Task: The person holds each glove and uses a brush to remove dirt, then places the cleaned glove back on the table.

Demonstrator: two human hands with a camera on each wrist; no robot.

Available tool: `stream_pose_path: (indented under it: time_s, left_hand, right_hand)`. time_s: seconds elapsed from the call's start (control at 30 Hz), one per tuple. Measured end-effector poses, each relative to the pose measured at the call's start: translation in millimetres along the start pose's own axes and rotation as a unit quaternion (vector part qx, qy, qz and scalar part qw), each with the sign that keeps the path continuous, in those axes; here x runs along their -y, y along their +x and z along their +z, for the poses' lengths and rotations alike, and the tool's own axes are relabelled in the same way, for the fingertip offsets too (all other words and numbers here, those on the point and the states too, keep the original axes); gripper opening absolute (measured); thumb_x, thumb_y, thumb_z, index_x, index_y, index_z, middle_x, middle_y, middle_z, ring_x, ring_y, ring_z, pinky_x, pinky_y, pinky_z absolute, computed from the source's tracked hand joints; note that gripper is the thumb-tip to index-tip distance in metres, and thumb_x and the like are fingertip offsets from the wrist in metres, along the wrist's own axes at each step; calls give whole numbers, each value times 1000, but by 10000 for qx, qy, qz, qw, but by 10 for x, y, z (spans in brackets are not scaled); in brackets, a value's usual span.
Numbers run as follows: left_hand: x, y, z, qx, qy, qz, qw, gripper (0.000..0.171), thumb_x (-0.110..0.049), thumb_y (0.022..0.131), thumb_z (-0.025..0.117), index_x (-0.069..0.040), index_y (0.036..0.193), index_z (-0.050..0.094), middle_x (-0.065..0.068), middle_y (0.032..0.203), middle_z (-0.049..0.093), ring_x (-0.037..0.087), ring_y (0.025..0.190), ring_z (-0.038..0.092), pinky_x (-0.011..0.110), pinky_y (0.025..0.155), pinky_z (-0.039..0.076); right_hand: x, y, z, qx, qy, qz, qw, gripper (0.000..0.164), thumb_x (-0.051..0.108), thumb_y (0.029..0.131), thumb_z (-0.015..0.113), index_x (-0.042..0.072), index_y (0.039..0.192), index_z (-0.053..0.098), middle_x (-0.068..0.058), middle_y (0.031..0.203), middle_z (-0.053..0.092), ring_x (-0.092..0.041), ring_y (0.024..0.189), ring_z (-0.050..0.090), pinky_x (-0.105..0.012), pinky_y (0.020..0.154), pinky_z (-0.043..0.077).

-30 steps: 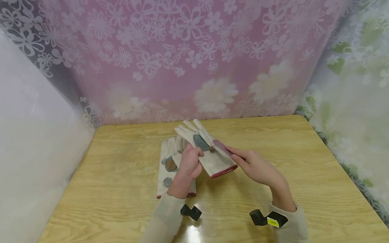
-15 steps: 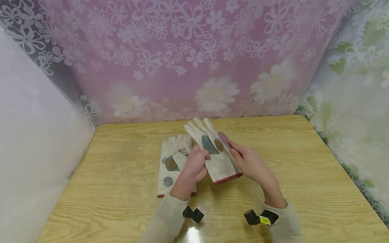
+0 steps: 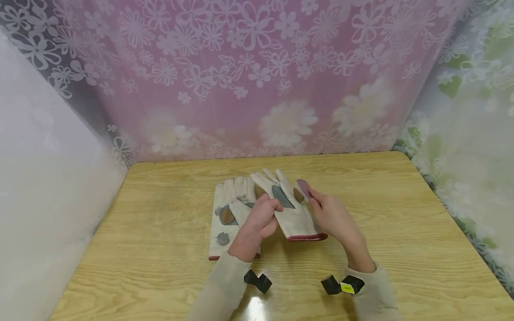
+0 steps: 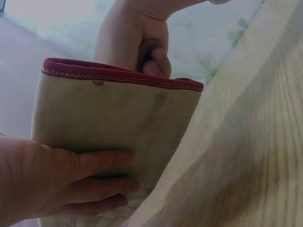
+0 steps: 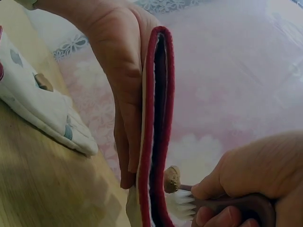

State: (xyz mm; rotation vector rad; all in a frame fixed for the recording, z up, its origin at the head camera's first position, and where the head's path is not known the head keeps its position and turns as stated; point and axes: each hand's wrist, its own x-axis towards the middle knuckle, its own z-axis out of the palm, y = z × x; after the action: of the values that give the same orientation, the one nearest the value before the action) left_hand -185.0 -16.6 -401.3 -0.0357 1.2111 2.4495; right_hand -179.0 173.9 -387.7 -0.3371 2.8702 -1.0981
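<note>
Cream cloth glove [image 3: 295,223]: tilted above the worktop [image 3: 140,227], its fingers pointing away from the person, its red-trimmed cuff [image 4: 123,78] nearer the right arm.
Glove patches: a grey-blue patch [image 3: 282,197] on the palm, a brown patch [image 3: 298,195] towards the thumb side.
Left hand [image 3: 260,218]: pinching the glove by its side, thumb over the palm face; in the left wrist view the other fingers lie along the glove's back.
Right hand [image 3: 333,217]: curled round the handle of a brush, next to the glove's thumb side.
Brush [image 3: 303,188]: mauve-backed with pale bristles [image 5: 183,204], which sit right beside the brown patch; whether they touch it I cannot tell.
Second glove [image 3: 218,229]: lying on the worktop left of the held one, partly hidden by the left hand, marked with brown and grey patches.
Sleeves [image 3: 221,285]: beige, both forearms, a black device [image 3: 258,281] at each wrist.
Surroundings: pink floral backdrop [image 3: 225,102] behind, green-and-white covering [image 3: 470,156] at right, whitish panel [image 3: 52,169] at left.
</note>
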Motion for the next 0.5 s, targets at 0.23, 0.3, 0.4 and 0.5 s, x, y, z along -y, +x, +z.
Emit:
stream_pose_path:
  time_s: [0.23, 0.3, 0.4, 0.5]
  left_hand:
    - [12, 20, -32, 64, 236, -87, 9997, 56, 16, 83, 29, 1, 134, 10, 17, 141, 14, 33, 139, 16, 44, 119, 22]
    - [18, 27, -36, 55, 405, -133, 9991, 38, 15, 83, 30, -4, 115, 20, 15, 130, 23, 33, 133, 25, 44, 118, 26]
    - [28, 40, -41, 28, 533, -206, 9984, 35, 16, 82, 30, -14, 93, 15, 11, 117, 26, 32, 126, 30, 45, 116, 28]
    - [36, 50, -49, 57, 623, -238, 9978, 37, 15, 83, 30, -16, 89, 11, 9, 112, 25, 29, 120, 32, 46, 116, 28]
  right_hand:
    - [-96, 56, 32, 298, 107, 304, 9990, 45, 15, 106, 42, -4, 146, 43, -6, 66, 46, -14, 48, 37, -28, 46, 36]
    - [-120, 64, 30, 380, 95, 324, 9987, 45, 15, 106, 41, -5, 146, 42, -6, 66, 46, -14, 48, 36, -27, 45, 36]
    - [-155, 68, 18, 439, 68, 349, 9984, 46, 14, 106, 40, -7, 147, 39, -7, 66, 47, -13, 46, 35, -26, 43, 35]
    - [-188, 71, 9, 441, 14, 368, 9983, 46, 13, 106, 39, -9, 147, 38, -8, 66, 47, -12, 46, 34, -25, 43, 34]
